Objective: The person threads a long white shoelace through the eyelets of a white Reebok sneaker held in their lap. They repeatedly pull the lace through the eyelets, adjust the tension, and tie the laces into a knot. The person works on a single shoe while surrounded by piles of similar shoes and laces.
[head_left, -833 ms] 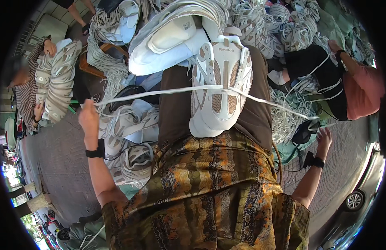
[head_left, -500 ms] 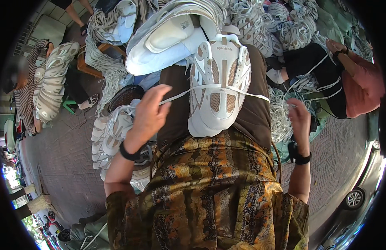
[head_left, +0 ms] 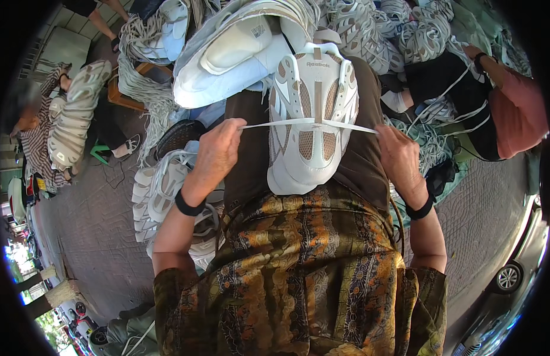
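On my lap lies a white and beige shoe upper [head_left: 304, 171], its toe towards me. A flat white shoelace [head_left: 260, 124] runs across it, threaded through the lowest eyelets, with one length coming out on each side. My left hand [head_left: 218, 153] is closed in a pinch on the left length, just off the upper's side. On the other side my right hand [head_left: 402, 159] pinches the right length at about the same height. The lace is stretched straight between both hands. The rows of eyelets farther up hold no lace.
Stacked white uppers [head_left: 218, 80] lie just beyond my knees. More uppers [head_left: 162, 187] are piled by my left leg. Bundled laces [head_left: 144, 89] hang over a wooden stool. A person in stripes [head_left: 37, 145] at left holds stacked uppers; another in pink [head_left: 518, 113] sits at right.
Both hands have closed on the lace; before, the fingers were apart and the right hand was farther out. The lace has gone from slack to taut.
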`<control>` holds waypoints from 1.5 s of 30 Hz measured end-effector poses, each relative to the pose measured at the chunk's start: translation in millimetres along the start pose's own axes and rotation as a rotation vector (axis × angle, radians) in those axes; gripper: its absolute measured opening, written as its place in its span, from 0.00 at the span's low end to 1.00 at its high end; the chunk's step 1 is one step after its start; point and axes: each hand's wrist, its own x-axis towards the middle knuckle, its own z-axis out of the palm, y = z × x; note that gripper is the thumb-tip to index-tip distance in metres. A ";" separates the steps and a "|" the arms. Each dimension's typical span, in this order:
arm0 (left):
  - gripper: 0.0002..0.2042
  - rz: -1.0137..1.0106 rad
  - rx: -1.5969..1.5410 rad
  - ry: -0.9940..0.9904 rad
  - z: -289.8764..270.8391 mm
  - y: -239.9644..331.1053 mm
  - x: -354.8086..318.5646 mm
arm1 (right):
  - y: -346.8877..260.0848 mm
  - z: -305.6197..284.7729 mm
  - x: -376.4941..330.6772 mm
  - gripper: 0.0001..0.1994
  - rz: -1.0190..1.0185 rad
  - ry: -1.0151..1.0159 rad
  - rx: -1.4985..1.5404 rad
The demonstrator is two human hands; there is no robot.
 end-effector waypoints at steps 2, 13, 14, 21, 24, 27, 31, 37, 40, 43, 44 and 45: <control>0.04 -0.253 -0.261 -0.194 -18.6 -6.4 -0.7 | 10.5 -7.3 -9.7 0.08 0.068 0.002 -0.037; 0.07 -0.530 -0.585 -0.296 -89.1 -36.2 -3.8 | 137.9 -27.0 -107.4 0.04 0.604 0.053 0.007; 0.07 -0.535 -0.574 -0.281 -92.5 -36.4 -5.5 | 156.9 -25.5 -123.6 0.06 0.714 0.086 0.095; 0.04 -0.552 -0.536 -0.272 -105.6 -48.7 -19.9 | 237.9 -48.9 -242.2 0.13 0.976 0.340 0.395; 0.06 -0.494 -0.280 -0.304 -96.2 -36.4 -20.3 | 248.7 -59.1 -276.6 0.15 1.009 0.341 0.257; 0.09 -0.324 0.033 -0.157 -82.7 -22.1 -21.4 | 265.8 -74.7 -319.7 0.12 1.041 0.308 0.181; 0.09 -0.214 0.323 -0.073 -103.9 -28.8 -29.3 | 279.0 -100.1 -362.5 0.13 1.148 0.303 0.049; 0.08 -0.147 0.553 0.019 -168.2 -83.2 -51.5 | 305.7 -177.8 -458.9 0.21 1.173 0.078 -0.290; 0.09 -0.346 0.770 0.041 -200.3 -95.1 -71.7 | 300.6 -174.4 -459.0 0.26 1.377 0.301 -0.080; 0.11 -0.597 0.913 0.023 -231.5 -136.8 -103.5 | 295.8 -208.7 -452.8 0.24 1.497 0.048 -0.199; 0.12 -0.686 0.960 0.018 -242.5 -152.5 -121.5 | 295.5 -213.7 -444.8 0.24 1.496 -0.012 -0.231; 0.14 -0.679 0.947 0.034 -253.9 -165.8 -130.0 | 288.5 -213.1 -451.8 0.23 1.462 0.037 -0.235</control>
